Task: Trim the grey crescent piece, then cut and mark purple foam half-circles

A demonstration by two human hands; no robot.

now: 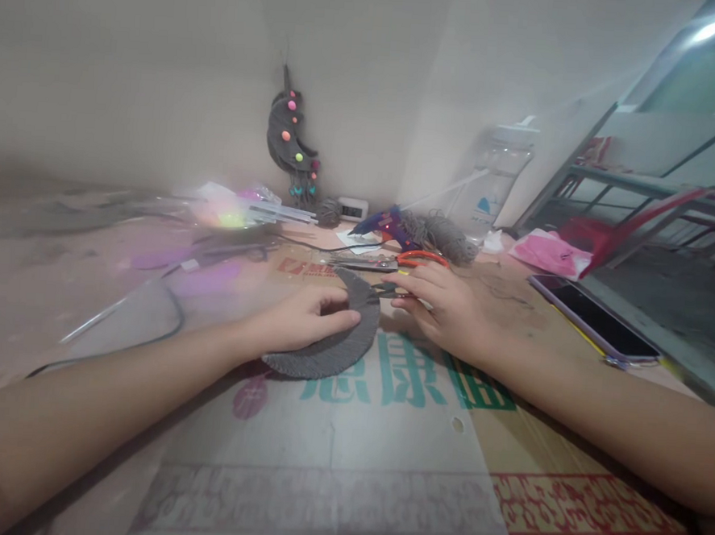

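Note:
My left hand is closed on a crescent moon shape wrapped in dark grey yarn, thumb lying on its upper face. The crescent rests on printed cardboard, its curve toward me and to the right. In my right hand is a pair of small dark-bladed snips, their tips at the crescent's right edge. Fingers hide most of the snips' handles. Just behind lie scissors with orange handles, separate from the snips. Any loose yarn end at the blades is too small to make out.
Behind stand a glue gun, a grey yarn skein and a clear bottle. A decorated crescent hangs on the wall. Glue sticks lie left; a phone and pink packet lie right. Cardboard covers the tabletop.

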